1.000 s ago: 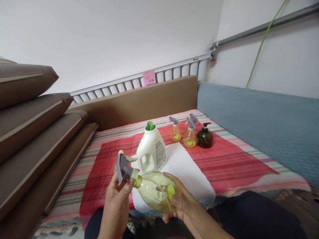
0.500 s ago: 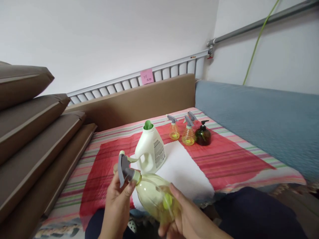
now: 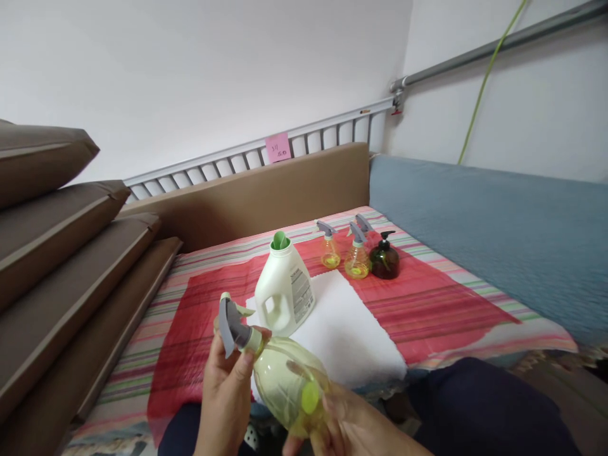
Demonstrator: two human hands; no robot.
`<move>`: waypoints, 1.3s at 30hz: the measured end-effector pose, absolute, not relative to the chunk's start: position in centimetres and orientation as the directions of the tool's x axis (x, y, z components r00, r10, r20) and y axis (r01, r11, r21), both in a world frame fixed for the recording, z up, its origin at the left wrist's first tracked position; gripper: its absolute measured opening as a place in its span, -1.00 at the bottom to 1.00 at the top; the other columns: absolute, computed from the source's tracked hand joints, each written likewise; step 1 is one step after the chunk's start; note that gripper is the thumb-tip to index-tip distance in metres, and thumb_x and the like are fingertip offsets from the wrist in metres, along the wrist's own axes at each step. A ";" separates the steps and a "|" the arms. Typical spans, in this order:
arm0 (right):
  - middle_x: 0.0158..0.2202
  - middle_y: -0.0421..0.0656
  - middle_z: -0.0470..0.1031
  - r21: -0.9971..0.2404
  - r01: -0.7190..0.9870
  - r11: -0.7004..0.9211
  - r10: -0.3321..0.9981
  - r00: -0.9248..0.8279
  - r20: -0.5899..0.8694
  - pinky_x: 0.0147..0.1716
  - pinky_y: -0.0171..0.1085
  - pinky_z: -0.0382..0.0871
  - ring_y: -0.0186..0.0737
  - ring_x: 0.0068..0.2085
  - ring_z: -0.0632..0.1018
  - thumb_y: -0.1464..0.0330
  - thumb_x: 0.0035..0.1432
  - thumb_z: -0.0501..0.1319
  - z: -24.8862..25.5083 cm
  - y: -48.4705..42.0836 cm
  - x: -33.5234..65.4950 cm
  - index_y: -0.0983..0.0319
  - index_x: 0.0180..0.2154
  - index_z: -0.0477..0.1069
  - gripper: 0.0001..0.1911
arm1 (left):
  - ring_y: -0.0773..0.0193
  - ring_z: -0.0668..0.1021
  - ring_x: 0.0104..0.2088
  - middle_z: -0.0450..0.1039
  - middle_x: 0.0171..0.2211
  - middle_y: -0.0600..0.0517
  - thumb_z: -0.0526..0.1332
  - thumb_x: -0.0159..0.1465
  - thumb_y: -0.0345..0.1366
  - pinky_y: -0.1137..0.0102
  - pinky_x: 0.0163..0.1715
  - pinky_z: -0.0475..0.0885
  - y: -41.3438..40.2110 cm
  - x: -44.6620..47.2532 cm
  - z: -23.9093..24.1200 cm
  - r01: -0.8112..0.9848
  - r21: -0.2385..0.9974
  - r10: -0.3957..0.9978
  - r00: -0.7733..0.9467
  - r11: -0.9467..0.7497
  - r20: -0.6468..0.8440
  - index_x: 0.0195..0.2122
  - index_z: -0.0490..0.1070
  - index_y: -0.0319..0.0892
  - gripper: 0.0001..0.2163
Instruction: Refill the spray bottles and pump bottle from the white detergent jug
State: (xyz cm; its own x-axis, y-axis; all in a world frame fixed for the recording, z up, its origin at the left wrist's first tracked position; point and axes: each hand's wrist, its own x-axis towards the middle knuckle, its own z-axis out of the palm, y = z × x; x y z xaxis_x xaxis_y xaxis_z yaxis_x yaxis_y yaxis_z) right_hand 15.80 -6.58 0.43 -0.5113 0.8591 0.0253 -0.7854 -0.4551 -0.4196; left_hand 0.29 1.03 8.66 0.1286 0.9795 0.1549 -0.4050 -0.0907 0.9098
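Observation:
A clear yellow spray bottle (image 3: 285, 373) with a grey trigger head lies tilted between my hands, its head up to the left. My left hand (image 3: 227, 377) is closed around the collar below the trigger. Wrapped round the bottle's base is my right hand (image 3: 339, 418), with some of its fingers hidden beneath. Just beyond the bottle, a white detergent jug (image 3: 284, 288) with a green spout and no cap stands upright on a white cloth (image 3: 349, 329).
Several smaller spray bottles (image 3: 357, 259) and a dark pump bottle (image 3: 385, 258) stand on a red sheet (image 3: 427, 310) over a striped cloth. Brown cushions (image 3: 57, 234) are stacked at left. A blue padded side (image 3: 484, 221) borders the right.
The spray bottle and both hands have shifted slightly left and down. My right hand's grip on the base has moved a little. The jug and the other bottles stay put.

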 end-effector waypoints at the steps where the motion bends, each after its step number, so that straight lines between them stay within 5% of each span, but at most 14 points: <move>1: -0.34 0.01 0.60 -0.393 -0.783 -0.482 0.848 -0.530 0.017 -0.71 -0.57 0.22 -0.39 -0.62 0.52 -0.03 -0.02 0.25 0.1 -6.4 15.7 0.24 0.16 0.15 -0.20 | 0.14 0.59 -0.24 0.54 -0.29 -0.02 0.37 0.02 -0.25 0.36 -0.24 0.47 1.0 0.3 8.7 -0.412 0.908 0.981 0.132 -0.079 0.145 -0.12 0.39 -0.12 -0.62; 4: -0.48 0.03 0.58 -0.334 -0.740 -0.584 0.800 -0.594 -0.083 -0.79 -0.56 0.12 -0.41 -0.71 0.44 -0.25 0.01 -0.06 -0.5 -6.1 15.5 0.38 0.04 0.29 -0.09 | 0.14 0.58 -0.20 0.54 -0.25 -0.03 0.36 0.03 -0.25 0.34 -0.17 0.46 0.8 0.5 8.9 -0.437 0.897 0.983 0.125 -0.064 0.132 -0.12 0.39 -0.12 -0.63; 8: -0.44 0.08 0.55 -0.378 -0.700 -0.606 0.792 -0.576 -0.203 -0.67 -0.53 0.26 -0.33 -0.57 0.54 -0.25 0.06 -0.22 0.4 -6.0 15.1 0.44 -0.05 0.36 -0.06 | 0.17 0.60 -0.30 0.55 -0.31 -0.01 0.37 0.01 -0.26 0.37 -0.28 0.48 0.2 0.8 8.6 -0.459 0.880 0.985 0.056 -0.119 0.163 -0.14 0.40 -0.11 -0.63; 12: -0.09 0.03 0.46 -0.507 -0.774 -0.378 0.914 -0.399 -0.074 -0.61 -0.39 0.37 -0.29 -0.53 0.56 -0.17 0.01 0.10 0.9 -5.8 14.9 0.16 0.14 0.15 -0.21 | 0.21 0.60 -0.33 0.56 -0.34 0.01 0.36 0.04 -0.27 0.40 -0.32 0.49 0.2 0.8 8.0 -0.474 0.867 0.986 -0.010 -0.153 0.169 -0.17 0.40 -0.10 -0.69; 16: 0.13 0.07 0.21 -0.667 -0.731 -0.144 0.978 -0.207 0.016 -0.59 -0.31 0.38 -0.29 -0.52 0.56 0.07 -0.18 0.41 0.2 -5.6 15.0 -0.02 0.18 -0.05 -0.04 | 0.19 0.59 -0.26 0.56 -0.29 -0.04 0.33 0.07 -0.25 0.38 -0.26 0.48 0.7 0.7 7.5 -0.511 0.856 0.994 0.026 -0.080 0.109 -0.13 0.40 -0.14 -0.67; 19: 0.15 0.06 0.18 -0.744 -0.667 -0.025 0.993 -0.101 0.057 -0.47 -0.26 0.41 -0.26 -0.42 0.56 0.13 -0.18 0.43 0.6 -5.8 15.0 0.02 0.13 -0.02 -0.09 | 0.20 0.59 -0.27 0.57 -0.30 -0.06 0.36 0.04 -0.25 0.39 -0.25 0.48 0.9 0.6 7.4 -0.525 0.850 0.996 0.041 -0.050 0.084 -0.21 0.44 -0.17 -0.71; 24: 0.19 0.04 0.15 -0.899 -0.396 0.189 0.982 0.047 0.185 0.05 -0.08 0.23 -0.01 0.13 0.31 0.24 -0.12 0.42 2.0 -6.8 15.8 0.08 0.15 -0.08 -0.10 | 0.20 0.61 -0.33 0.58 -0.37 -0.02 0.43 -0.08 -0.26 0.38 -0.29 0.49 0.4 0.7 8.1 -0.553 0.832 0.999 -0.002 -0.034 0.039 -0.28 0.45 -0.16 -0.67; 28: 0.23 0.07 0.08 -0.951 -0.028 0.307 0.944 0.135 0.300 0.15 -0.02 0.08 0.07 0.20 0.20 0.38 -0.14 0.41 1.6 -7.3 16.4 0.13 0.17 -0.05 -0.09 | 0.22 0.59 -0.35 0.57 -0.39 0.00 0.43 -0.07 -0.27 0.36 -0.29 0.49 0.1 1.1 8.6 -0.597 0.802 0.999 0.022 -0.014 0.034 -0.34 0.46 -0.15 -0.73; 30: 0.22 0.07 0.11 -0.946 -0.029 0.324 0.935 0.162 0.315 0.14 -0.03 0.10 0.08 0.19 0.22 0.36 -0.15 0.42 1.6 -7.4 16.4 0.15 0.17 -0.02 -0.09 | 0.23 0.59 -0.35 0.57 -0.41 0.02 0.42 -0.06 -0.27 0.35 -0.26 0.48 0.1 1.3 8.6 -0.616 0.788 1.000 0.013 -0.010 0.023 -0.40 0.46 -0.15 -0.78; 32: 0.15 0.06 0.23 -0.939 -0.202 0.278 0.957 0.139 0.254 0.03 -0.09 0.27 0.02 0.07 0.37 0.25 -0.15 0.42 2.0 -7.3 16.1 0.15 0.16 0.01 -0.11 | 0.24 0.59 -0.32 0.56 -0.40 0.02 0.40 -0.02 -0.28 0.36 -0.23 0.46 0.1 1.5 8.4 -0.624 0.781 1.000 0.016 -0.002 0.015 -0.40 0.46 -0.16 -0.82; 34: 0.01 0.04 0.38 -0.885 -0.441 0.153 0.988 0.093 0.125 -0.28 -0.23 0.44 -0.11 -0.18 0.52 0.08 -0.10 0.37 2.7 -7.1 15.9 0.18 0.12 0.09 -0.18 | 0.23 0.58 -0.26 0.56 -0.35 0.00 0.38 0.02 -0.29 0.37 -0.19 0.44 0.1 1.6 8.1 -0.617 0.787 0.998 0.049 0.008 0.028 -0.33 0.47 -0.15 -0.81; 36: -0.20 0.02 0.50 -0.769 -0.635 -0.074 0.996 -0.010 -0.088 -0.59 -0.37 0.36 -0.26 -0.45 0.52 -0.10 -0.01 0.19 3.3 -6.8 15.8 0.26 0.05 0.20 -0.26 | 0.18 0.56 -0.17 0.56 -0.28 -0.03 0.37 0.03 -0.28 0.35 -0.14 0.42 0.0 1.7 7.9 -0.595 0.804 0.993 0.107 0.022 0.053 -0.25 0.47 -0.15 -0.75; 39: -0.48 -0.02 0.52 -0.513 -0.725 -0.459 0.881 -0.296 -0.369 -0.74 -0.44 0.23 -0.36 -0.70 0.42 -0.23 0.07 -0.16 3.6 -6.3 15.8 0.36 -0.01 0.29 -0.15 | 0.10 0.54 -0.10 0.55 -0.23 -0.06 0.38 0.01 -0.23 0.28 -0.10 0.40 -0.4 1.9 7.8 -0.555 0.829 0.976 0.208 0.063 0.065 -0.19 0.46 -0.13 -0.68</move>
